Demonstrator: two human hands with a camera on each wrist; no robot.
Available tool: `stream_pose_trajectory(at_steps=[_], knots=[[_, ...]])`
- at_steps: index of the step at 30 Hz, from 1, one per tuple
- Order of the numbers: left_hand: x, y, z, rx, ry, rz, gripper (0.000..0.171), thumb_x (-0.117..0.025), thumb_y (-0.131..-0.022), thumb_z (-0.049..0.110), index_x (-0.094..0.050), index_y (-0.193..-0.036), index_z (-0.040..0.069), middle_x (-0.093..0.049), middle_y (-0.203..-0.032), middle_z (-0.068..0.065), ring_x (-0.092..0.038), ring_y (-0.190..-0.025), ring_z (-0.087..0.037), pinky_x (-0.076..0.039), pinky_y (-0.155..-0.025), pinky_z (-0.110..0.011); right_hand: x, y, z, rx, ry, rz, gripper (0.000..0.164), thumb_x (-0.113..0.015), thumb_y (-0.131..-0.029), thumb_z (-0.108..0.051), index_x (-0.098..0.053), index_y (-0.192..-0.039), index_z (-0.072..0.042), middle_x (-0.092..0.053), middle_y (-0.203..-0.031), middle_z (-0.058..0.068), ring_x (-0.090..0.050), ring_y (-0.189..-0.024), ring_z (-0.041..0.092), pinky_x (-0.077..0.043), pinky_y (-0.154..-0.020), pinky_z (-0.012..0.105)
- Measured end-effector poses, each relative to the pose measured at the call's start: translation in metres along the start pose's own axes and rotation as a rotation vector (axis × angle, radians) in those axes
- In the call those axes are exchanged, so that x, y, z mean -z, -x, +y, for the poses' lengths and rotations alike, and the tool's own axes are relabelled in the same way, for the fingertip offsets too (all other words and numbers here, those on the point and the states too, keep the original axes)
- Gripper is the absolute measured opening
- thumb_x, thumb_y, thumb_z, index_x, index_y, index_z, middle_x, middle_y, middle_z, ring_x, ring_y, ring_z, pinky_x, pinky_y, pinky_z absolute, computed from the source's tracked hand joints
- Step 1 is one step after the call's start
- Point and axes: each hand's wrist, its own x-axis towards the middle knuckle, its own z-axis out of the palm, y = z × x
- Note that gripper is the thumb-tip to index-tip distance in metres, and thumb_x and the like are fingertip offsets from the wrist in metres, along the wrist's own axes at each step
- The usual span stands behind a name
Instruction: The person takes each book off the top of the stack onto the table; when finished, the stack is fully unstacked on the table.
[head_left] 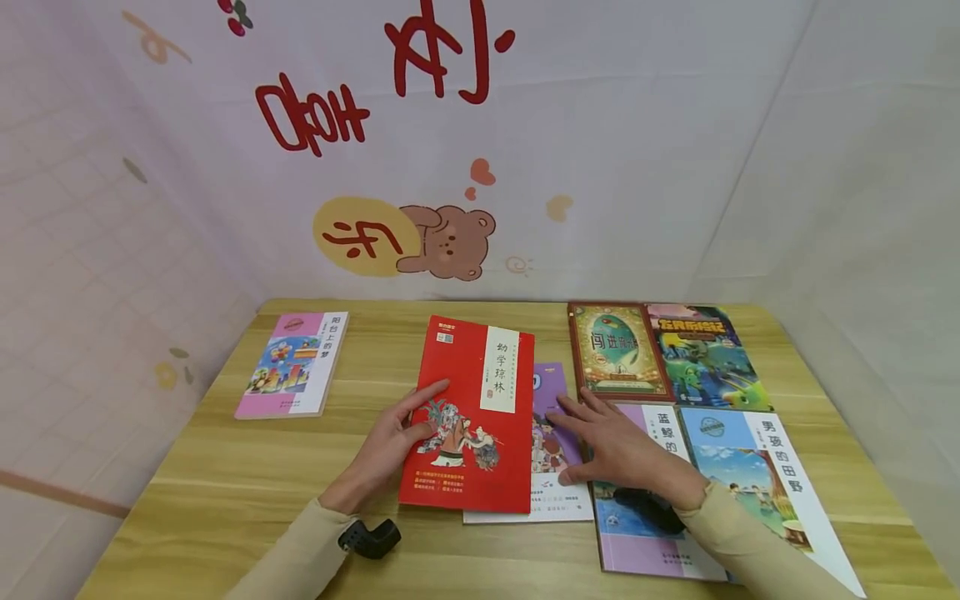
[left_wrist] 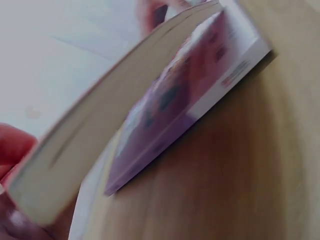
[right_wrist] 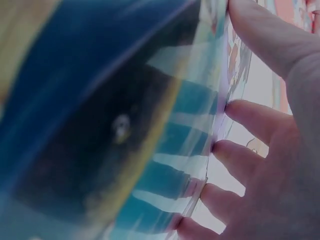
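My left hand [head_left: 386, 450] grips the left edge of a red book [head_left: 461, 367], thumb on the cover. In the left wrist view, the red book's page edge is tilted up over the thinner purple book [left_wrist: 155, 112] lying on the table. Beside the purple cover, my right hand [head_left: 630, 446] spreads its fingers, with fingertips over that book's right side. Under the right palm and wrist lies a book with a blue and pink cover [head_left: 615, 525]. In the right wrist view, the fingertips [right_wrist: 237, 107] rest along a glossy cover's edge.
A pink and white book [head_left: 288, 367] lies at the table's left. To the right are a brown-framed book [head_left: 621, 350], a green cartoon book [head_left: 708, 358] and a blue and white book [head_left: 757, 483]. A printed cloth wall [head_left: 637, 150] stands behind the wooden table [head_left: 195, 492].
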Motion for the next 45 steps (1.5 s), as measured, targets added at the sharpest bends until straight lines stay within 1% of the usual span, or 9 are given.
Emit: stream_pose_trajectory(at_steps=[2, 8, 11, 17, 22, 26, 32, 35, 45], knots=[[0.008, 0.001, 0.004, -0.02, -0.002, -0.001, 0.058, -0.053, -0.103, 0.002, -0.046, -0.158, 0.018, -0.028, -0.163, -0.014, -0.042, -0.134, -0.036, -0.058, -0.09, -0.033, 0.0, 0.0, -0.001, 0.004, 0.007, -0.008, 0.092, -0.084, -0.079, -0.056, -0.05, -0.155, -0.016, -0.037, -0.164, 0.018, -0.02, -0.152, 0.053, -0.022, -0.117, 0.07], [0.03, 0.001, 0.016, -0.058, -0.016, 0.013, 0.059, -0.053, -0.105, 0.007, -0.04, -0.161, 0.02, -0.03, -0.161, -0.012, -0.037, -0.14, -0.032, -0.057, -0.088, -0.026, -0.001, 0.0, -0.002, 0.011, 0.019, -0.019, 0.091, -0.083, -0.081, -0.056, -0.05, -0.155, -0.014, -0.035, -0.164, 0.019, -0.018, -0.152, 0.053, -0.021, -0.117, 0.07], [0.039, 0.0, 0.021, -0.078, -0.03, 0.031, 0.059, -0.052, -0.106, 0.007, -0.039, -0.162, 0.02, -0.031, -0.161, -0.011, -0.036, -0.141, -0.031, -0.057, -0.088, -0.025, 0.0, 0.001, -0.001, 0.015, 0.028, -0.017, 0.09, -0.083, -0.082, -0.054, -0.05, -0.155, -0.013, -0.035, -0.164, 0.02, -0.019, -0.152, 0.053, -0.021, -0.117, 0.07], [0.057, -0.002, 0.028, -0.103, -0.068, 0.084, 0.06, -0.052, -0.106, 0.006, -0.037, -0.163, 0.017, -0.031, -0.161, -0.015, -0.037, -0.138, -0.035, -0.056, -0.089, -0.024, 0.0, 0.002, -0.002, 0.022, 0.013, -0.014, 0.09, -0.083, -0.082, -0.053, -0.049, -0.155, -0.012, -0.034, -0.164, 0.021, -0.018, -0.151, 0.053, -0.021, -0.117, 0.071], [0.07, -0.005, 0.029, -0.075, -0.084, 0.109, 0.06, -0.052, -0.106, 0.008, -0.037, -0.163, 0.021, -0.031, -0.161, -0.014, -0.039, -0.136, -0.033, -0.056, -0.09, -0.027, 0.0, 0.002, -0.002, 0.015, 0.005, -0.026, 0.091, -0.083, -0.082, -0.053, -0.048, -0.156, -0.012, -0.032, -0.165, 0.021, -0.017, -0.152, 0.053, -0.019, -0.117, 0.071], [0.081, -0.008, 0.033, -0.076, -0.113, 0.121, 0.06, -0.053, -0.106, 0.01, -0.037, -0.163, 0.023, -0.032, -0.16, -0.016, -0.04, -0.135, -0.032, -0.057, -0.089, -0.027, 0.0, 0.002, -0.002, 0.02, 0.015, -0.017, 0.091, -0.082, -0.083, -0.054, -0.048, -0.156, -0.012, -0.033, -0.165, 0.021, -0.017, -0.151, 0.054, -0.02, -0.116, 0.072], [0.098, -0.013, 0.035, -0.059, -0.175, 0.142, 0.059, -0.053, -0.107, 0.012, -0.037, -0.163, 0.023, -0.027, -0.164, -0.016, -0.036, -0.139, -0.035, -0.057, -0.086, -0.025, 0.0, 0.002, -0.001, 0.008, 0.008, -0.023, 0.092, -0.082, -0.082, -0.054, -0.047, -0.157, -0.013, -0.032, -0.165, 0.02, -0.017, -0.152, 0.053, -0.02, -0.116, 0.072], [0.106, -0.016, 0.033, -0.035, -0.206, 0.151, 0.059, -0.053, -0.107, 0.012, -0.036, -0.163, 0.024, -0.025, -0.165, -0.016, -0.034, -0.14, -0.036, -0.056, -0.087, -0.025, 0.0, 0.002, -0.002, 0.001, 0.007, -0.025, 0.091, -0.082, -0.082, -0.054, -0.048, -0.157, -0.013, -0.032, -0.166, 0.019, -0.016, -0.152, 0.052, -0.019, -0.117, 0.072], [0.121, -0.026, 0.025, 0.015, -0.241, 0.151, 0.06, -0.052, -0.107, 0.011, -0.035, -0.163, 0.021, -0.027, -0.163, -0.02, -0.04, -0.133, -0.038, -0.058, -0.083, -0.029, 0.001, 0.002, -0.002, 0.009, 0.0, -0.021, 0.091, -0.083, -0.082, -0.053, -0.048, -0.156, -0.013, -0.032, -0.165, 0.02, -0.017, -0.152, 0.052, -0.02, -0.117, 0.072]])
